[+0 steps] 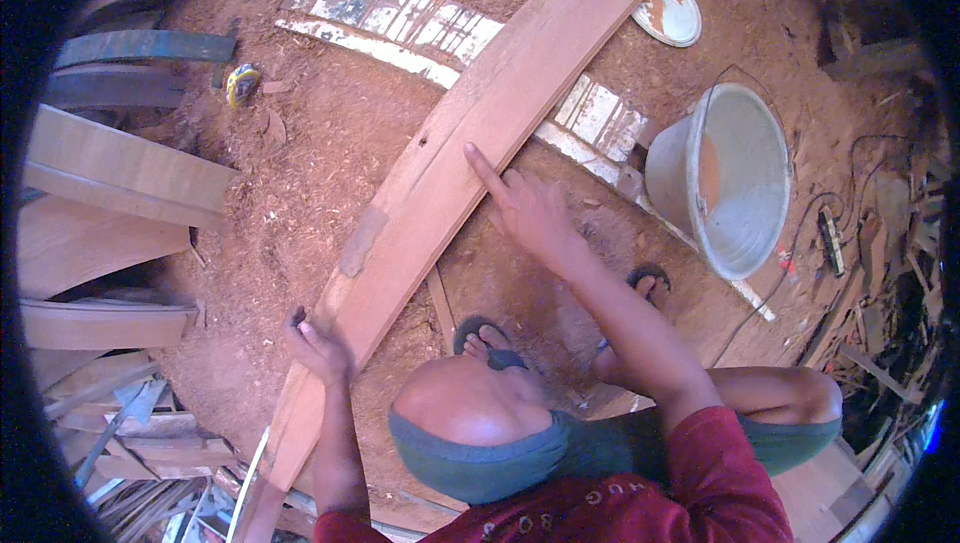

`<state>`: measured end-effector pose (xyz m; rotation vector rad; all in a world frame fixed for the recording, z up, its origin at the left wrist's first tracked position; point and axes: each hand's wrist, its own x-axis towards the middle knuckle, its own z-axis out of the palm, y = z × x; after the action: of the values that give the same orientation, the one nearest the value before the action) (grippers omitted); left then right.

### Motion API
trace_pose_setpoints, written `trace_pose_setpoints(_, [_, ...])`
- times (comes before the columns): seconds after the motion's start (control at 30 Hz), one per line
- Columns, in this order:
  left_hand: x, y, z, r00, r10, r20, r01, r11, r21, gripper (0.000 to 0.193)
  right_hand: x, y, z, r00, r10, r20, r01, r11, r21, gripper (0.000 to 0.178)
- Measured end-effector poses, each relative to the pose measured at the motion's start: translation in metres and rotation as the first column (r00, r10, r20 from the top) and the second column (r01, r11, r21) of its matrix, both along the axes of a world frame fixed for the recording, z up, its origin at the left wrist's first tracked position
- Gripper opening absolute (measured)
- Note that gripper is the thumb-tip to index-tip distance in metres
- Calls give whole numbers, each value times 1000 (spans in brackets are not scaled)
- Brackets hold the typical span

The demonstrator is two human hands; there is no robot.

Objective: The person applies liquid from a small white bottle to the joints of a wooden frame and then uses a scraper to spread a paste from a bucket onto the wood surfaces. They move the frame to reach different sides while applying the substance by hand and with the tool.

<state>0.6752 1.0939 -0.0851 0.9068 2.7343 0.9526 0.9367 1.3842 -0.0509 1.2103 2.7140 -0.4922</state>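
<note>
A long, reddish-brown wooden plank [440, 178] with a slight curve lies slantwise before me, from the lower left to the top right. It has a small dark hole and a greyish patch on its upper face. My left hand [322, 351] lies across its lower part, fingers curled over the far edge; the fingertips look dark. Farther up the board, my right hand [530, 208] touches the surface with an outstretched index finger. The other fingers are bent by the near edge, with nothing seen in them. My bent legs and sandalled feet are beside the plank.
Under the plank runs a paint-worn white slatted piece [400, 18]. To the right stand a grey bucket [765, 183] and a round white lid [680, 18]. Curved boards [120, 168] are stacked left, near a yellowish roundish object [242, 85]. Wood scraps [870, 293] and a dark cable lie right.
</note>
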Motion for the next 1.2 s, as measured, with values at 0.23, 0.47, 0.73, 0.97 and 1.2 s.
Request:
trace_pose_setpoints(0.23, [-1, -4, -4, 999, 34, -25, -34, 999, -1, 46, 20, -13, -2, 994, 105, 0, -105, 988, 111, 88])
trace_pose_setpoints(0.47, [-3, -3, -8, 996, 61, 63, -58, 997, -50, 52, 14, -14, 36, 942, -146, -302, 168, 985, 47, 82])
trace_pose_setpoints(0.73, [-12, -14, -26, 999, 41, 18, -41, 999, -17, 61, 193, 114, 129, 638, -769, -44, 760, 619, 198, 27])
trace_pose_setpoints(0.97, [-4, -9, -15, 999, -11, -39, 10, 1000, -6, 61, 220, 112, 50, 802, -552, 228, 545, 833, 96, 25])
trace_pose_setpoints(1.2, [-8, -1, -12, 998, -54, -25, 53, 997, -49, 50, 229, 112, 31, 801, -549, 239, 544, 834, 89, 28])
